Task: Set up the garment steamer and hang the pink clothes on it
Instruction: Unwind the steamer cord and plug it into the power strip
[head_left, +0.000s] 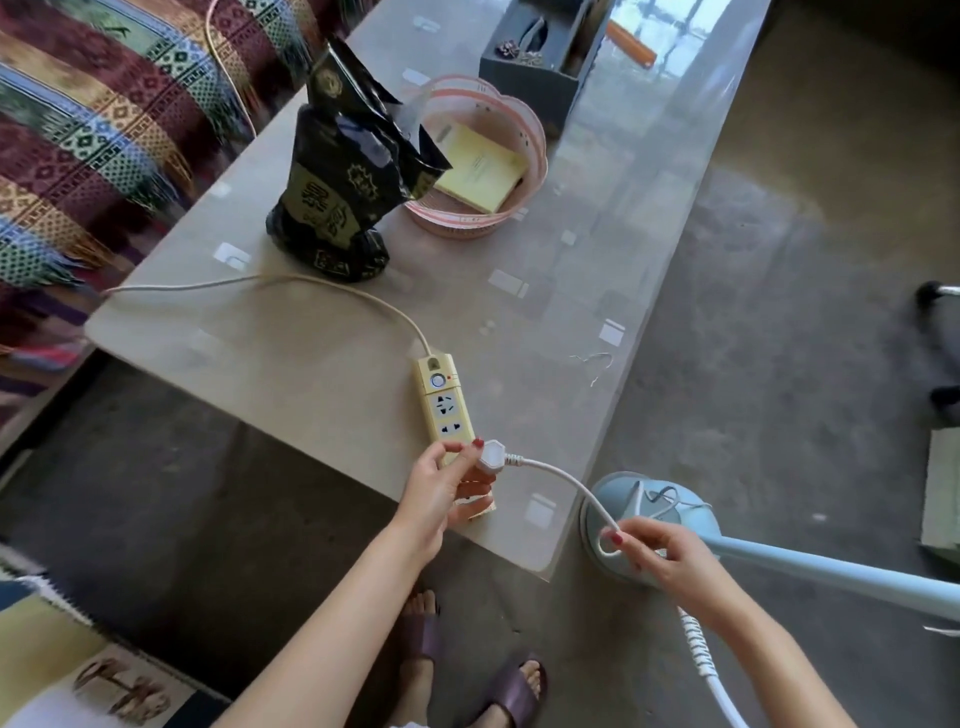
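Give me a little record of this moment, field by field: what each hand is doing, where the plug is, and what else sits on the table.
left hand: holds the near end of the yellow power strip, at the table edge
right hand: pinches the white cord a little way back from the plug
white plug: at the strip's near end; whether it is fully seated cannot be told
strip light: small red dot showing beside its button
steamer base: pale blue, on the floor beside the table
also on table: black bag, pink basket with a yellow booklet inside
pink clothes: not in view
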